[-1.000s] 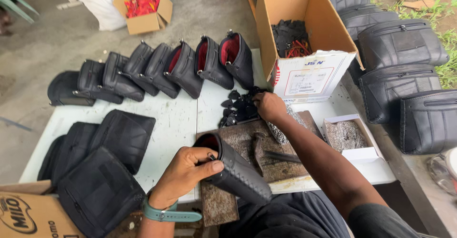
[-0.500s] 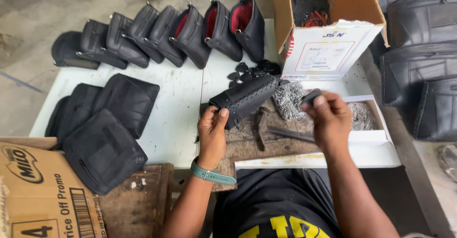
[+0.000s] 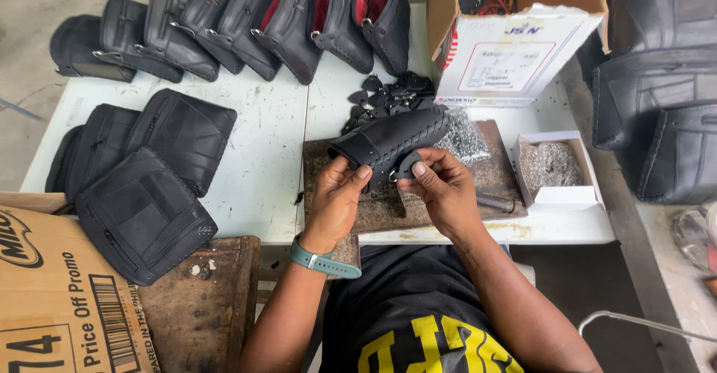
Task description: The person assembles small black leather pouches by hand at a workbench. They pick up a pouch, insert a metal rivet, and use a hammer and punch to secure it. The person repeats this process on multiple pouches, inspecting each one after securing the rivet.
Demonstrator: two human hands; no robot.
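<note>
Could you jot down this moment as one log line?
left hand: holds black pouch | right hand: presses small dark tab to pouch | below: wooden board on white table

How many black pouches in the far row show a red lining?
3. All stand side by side at the row's right end: the third-from-end pouch, the middle pouch and the end pouch beside the cardboard box. Other pouches' linings may be hidden.
</note>
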